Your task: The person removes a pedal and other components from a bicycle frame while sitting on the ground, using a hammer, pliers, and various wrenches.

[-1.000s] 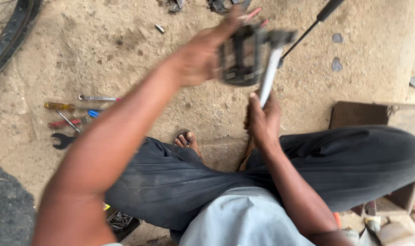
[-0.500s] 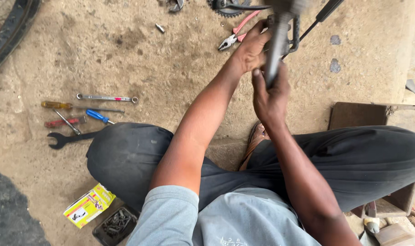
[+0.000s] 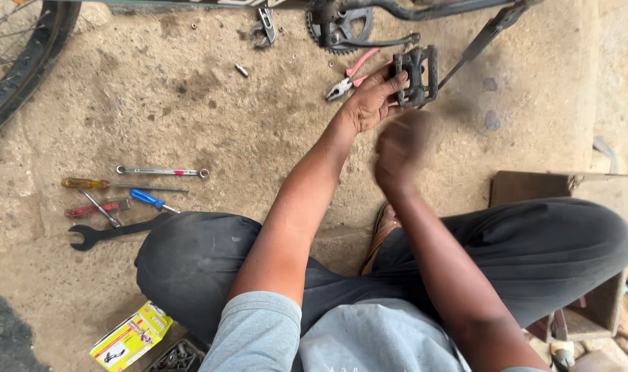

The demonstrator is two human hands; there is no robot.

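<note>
Dusty concrete ground [image 3: 245, 131] carries one black pedal [image 3: 416, 76] gripped by the left hand [image 3: 370, 100]; right hand [image 3: 400, 148] blurred, grip unclear; two screwdrivers [image 3: 124, 186], one spanner [image 3: 110, 233], one pliers [image 3: 348, 79] nearby

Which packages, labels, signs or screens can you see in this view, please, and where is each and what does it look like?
Yellow box: lies on the ground at bottom left beside the person's knee; a small rectangular carton, yellow with red edging and a white printed panel.
No signs or screens show.
</note>
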